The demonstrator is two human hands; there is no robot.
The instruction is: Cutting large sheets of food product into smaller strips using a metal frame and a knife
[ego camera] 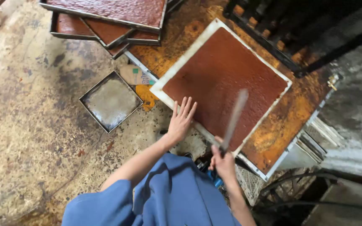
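Two hands at slab's near edge, left hand (181, 121) flat with open grip, right hand (222, 161) gripping blurred knife (234, 119)

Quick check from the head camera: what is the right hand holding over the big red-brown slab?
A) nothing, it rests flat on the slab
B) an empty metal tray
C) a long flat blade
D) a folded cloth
C: the right hand grips a long flat blade, blurred, slanting over the red-brown slab; the left hand lies open-fingered at its near edge.
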